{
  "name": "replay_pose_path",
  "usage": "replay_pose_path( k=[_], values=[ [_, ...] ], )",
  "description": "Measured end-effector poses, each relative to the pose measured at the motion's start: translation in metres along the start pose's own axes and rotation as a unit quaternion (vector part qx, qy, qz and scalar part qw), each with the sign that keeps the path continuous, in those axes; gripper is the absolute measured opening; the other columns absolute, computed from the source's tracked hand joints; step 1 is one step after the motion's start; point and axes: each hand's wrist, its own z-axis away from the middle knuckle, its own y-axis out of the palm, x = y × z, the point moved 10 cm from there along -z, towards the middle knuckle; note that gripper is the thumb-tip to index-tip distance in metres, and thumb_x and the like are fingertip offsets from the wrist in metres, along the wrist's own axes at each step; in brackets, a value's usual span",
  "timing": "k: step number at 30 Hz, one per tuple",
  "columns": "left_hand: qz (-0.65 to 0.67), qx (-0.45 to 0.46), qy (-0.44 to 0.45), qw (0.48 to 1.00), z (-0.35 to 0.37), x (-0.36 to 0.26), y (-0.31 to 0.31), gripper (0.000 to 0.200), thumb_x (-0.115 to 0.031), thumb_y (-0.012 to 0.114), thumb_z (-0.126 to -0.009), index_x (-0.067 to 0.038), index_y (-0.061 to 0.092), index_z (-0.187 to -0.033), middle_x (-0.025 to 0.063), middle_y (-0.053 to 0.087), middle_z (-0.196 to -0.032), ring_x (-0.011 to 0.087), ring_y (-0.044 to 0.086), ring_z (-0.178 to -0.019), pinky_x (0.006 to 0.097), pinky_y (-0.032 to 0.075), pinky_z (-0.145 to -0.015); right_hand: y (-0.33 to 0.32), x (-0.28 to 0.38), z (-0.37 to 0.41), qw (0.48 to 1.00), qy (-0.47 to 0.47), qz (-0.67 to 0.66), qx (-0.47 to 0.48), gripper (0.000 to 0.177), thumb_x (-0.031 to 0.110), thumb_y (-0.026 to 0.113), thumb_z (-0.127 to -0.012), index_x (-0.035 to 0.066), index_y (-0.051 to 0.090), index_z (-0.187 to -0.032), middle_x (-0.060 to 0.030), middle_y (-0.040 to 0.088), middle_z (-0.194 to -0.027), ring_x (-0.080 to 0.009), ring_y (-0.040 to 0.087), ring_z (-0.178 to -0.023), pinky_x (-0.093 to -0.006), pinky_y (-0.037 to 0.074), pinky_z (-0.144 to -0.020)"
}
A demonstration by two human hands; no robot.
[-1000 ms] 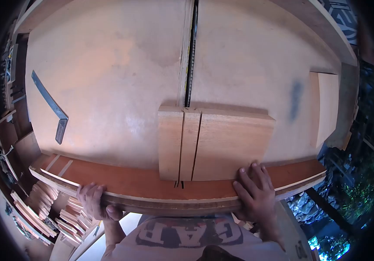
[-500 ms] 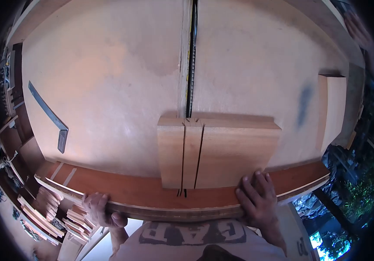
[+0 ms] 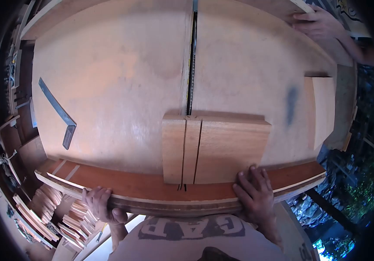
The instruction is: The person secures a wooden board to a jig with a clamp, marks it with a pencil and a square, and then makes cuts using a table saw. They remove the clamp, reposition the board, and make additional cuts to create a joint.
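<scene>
A pale wooden board (image 3: 234, 148) with two dark lines or grooves across it sits against the reddish-brown wooden fence (image 3: 130, 179) on the near side of a plywood panel. At the left, my left hand (image 3: 98, 203) is closed round the fence's near edge, thumb below. My right hand (image 3: 255, 191) reaches over the fence, its fingers somewhat spread and their tips pressed on the board's near right corner; its thumb is hidden. Just beyond the board, a long dark slot (image 3: 191, 78) runs away through the plywood panel (image 3: 108, 87).
A sliding bevel (image 3: 58, 104) lies at left on the panel. Toward the right edge is a light wood block (image 3: 323, 108). Another person's hand (image 3: 319, 24) rests at the far right rail. Stacked wood strips (image 3: 76, 224) are below left.
The view has shifted slightly. The other person's hand has come in over the far right rail. My hands keep their places on the fence and board.
</scene>
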Motion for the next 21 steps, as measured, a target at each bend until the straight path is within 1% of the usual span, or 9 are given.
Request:
replay_pose_path(
  k=[1,4,6,7,8,12,16,18,21],
  values=[
    [0.003,0.0,-0.005,1.0,0.0,-0.001,0.0,0.06,-0.056,0.039,-0.101,-0.006,0.071,-0.101,0.0085,0.07,-0.09,0.0322,0.064,-0.099,0.0607,0.034,-0.113,0.001,0.0,-0.002,1.0,0.008,-0.01,0.01,0.05,0.038,0.073,-0.073,0.015,0.073,-0.118,-0.0124,0.064,-0.142,-0.048,0.049,-0.14,-0.0679,0.034,-0.117],
    [0.028,-0.026,-0.051,0.998,0.004,0.003,-0.002,0.065,-0.06,0.034,-0.103,-0.006,0.071,-0.106,0.0065,0.07,-0.09,0.0319,0.062,-0.105,0.0607,0.032,-0.115,0.008,-0.005,0.0,1.0,-0.012,0.018,0.019,0.045,0.034,0.072,-0.077,0.015,0.073,-0.118,-0.0122,0.064,-0.142,-0.0492,0.05,-0.139,-0.0678,0.036,-0.115],
    [0.026,-0.031,-0.054,0.998,0.004,0.009,0.003,0.068,-0.062,0.031,-0.104,-0.007,0.07,-0.108,0.006,0.071,-0.09,0.0317,0.062,-0.107,0.0607,0.032,-0.115,0.007,-0.01,-0.007,0.999,-0.025,0.023,0.007,0.042,0.031,0.07,-0.08,0.015,0.073,-0.119,-0.0124,0.064,-0.142,-0.05,0.05,-0.138,-0.0679,0.037,-0.115],
    [0.028,-0.016,-0.055,0.998,0.006,0.012,0.0,0.069,-0.063,0.029,-0.104,-0.007,0.07,-0.109,0.0057,0.071,-0.09,0.0317,0.061,-0.108,0.0607,0.033,-0.115,0.009,-0.005,0.001,1.0,-0.02,0.019,0.012,0.041,0.03,0.069,-0.081,0.014,0.073,-0.119,-0.0125,0.064,-0.141,-0.0504,0.05,-0.138,-0.068,0.038,-0.114],
    [0.022,-0.011,-0.051,0.998,0.009,0.014,0.0,0.071,-0.064,0.028,-0.104,-0.007,0.07,-0.107,0.0055,0.07,-0.089,0.0314,0.061,-0.107,0.0609,0.034,-0.114,0.009,-0.003,0.004,1.0,-0.014,0.015,0.016,0.041,0.03,0.068,-0.081,0.014,0.073,-0.119,-0.0127,0.064,-0.141,-0.0505,0.05,-0.138,-0.0683,0.038,-0.114],
    [0.032,-0.018,-0.048,0.998,0.006,0.009,-0.001,0.07,-0.062,0.029,-0.104,-0.006,0.071,-0.103,0.006,0.07,-0.088,0.031,0.062,-0.105,0.061,0.034,-0.113,0.004,0.001,-0.004,1.0,-0.006,0.004,0.019,0.043,0.028,0.067,-0.08,0.013,0.073,-0.119,-0.0136,0.065,-0.139,-0.0508,0.05,-0.138,-0.0689,0.038,-0.113],
    [0.058,-0.044,-0.057,0.996,0.006,0.015,-0.004,0.07,-0.062,0.029,-0.104,-0.005,0.07,-0.105,0.007,0.069,-0.086,0.031,0.062,-0.103,0.0616,0.033,-0.115,0.005,-0.001,-0.004,1.0,-0.016,0.008,0.013,0.048,0.03,0.07,-0.075,0.012,0.072,-0.12,-0.0138,0.064,-0.14,-0.0506,0.048,-0.139,-0.069,0.036,-0.114],
    [0.07,-0.054,-0.056,0.994,0.01,0.019,-0.004,0.071,-0.062,0.029,-0.104,-0.004,0.07,-0.106,0.0075,0.069,-0.086,0.0313,0.062,-0.103,0.0619,0.032,-0.115,0.007,-0.002,-0.006,0.999,-0.032,0.029,-0.008,0.052,0.033,0.073,-0.072,0.011,0.071,-0.119,-0.0135,0.064,-0.14,-0.0507,0.048,-0.139,-0.0688,0.036,-0.114],
    [0.081,-0.064,-0.055,0.993,0.012,0.017,-0.006,0.071,-0.062,0.03,-0.104,-0.004,0.069,-0.113,0.0073,0.069,-0.083,0.0321,0.061,-0.105,0.0619,0.03,-0.116,0.006,0.005,-0.001,0.999,-0.025,0.027,0.003,0.058,0.037,0.077,-0.068,0.011,0.071,-0.119,-0.0133,0.065,-0.14,-0.0503,0.049,-0.138,-0.0688,0.036,-0.115]
  ],
)
